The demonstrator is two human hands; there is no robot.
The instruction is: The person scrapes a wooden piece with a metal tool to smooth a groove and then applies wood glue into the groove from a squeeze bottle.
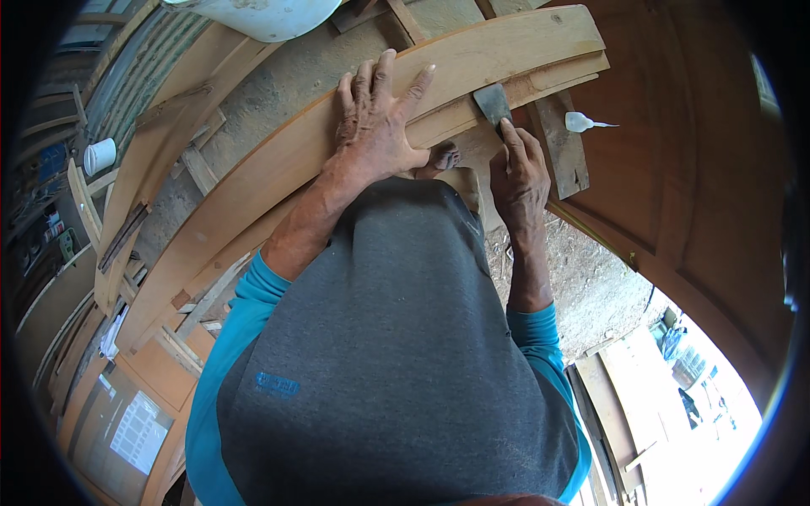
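Observation:
A long, pale wooden plank (506, 46) runs across in front of me, curving down toward the lower left in this wide view. My left hand (375, 126) lies on it with the fingers spread, holding nothing. In my right hand (521, 181) is a putty knife (492, 103), gripped by its dark handle. Its grey metal blade points up and left, at the plank's near edge; whether it touches the wood I cannot tell. Another wooden strip (540, 83) lies along that edge. Part of a bare foot (444, 156) shows below.
A small white bottle with a thin nozzle (579, 122) lies on the right, near a wooden board (564, 152). Large brown panelled wood (666, 169) fills the right side. A white bucket (270, 18) stands at the top. More planks (160, 143) and a white cup (99, 157) are at left.

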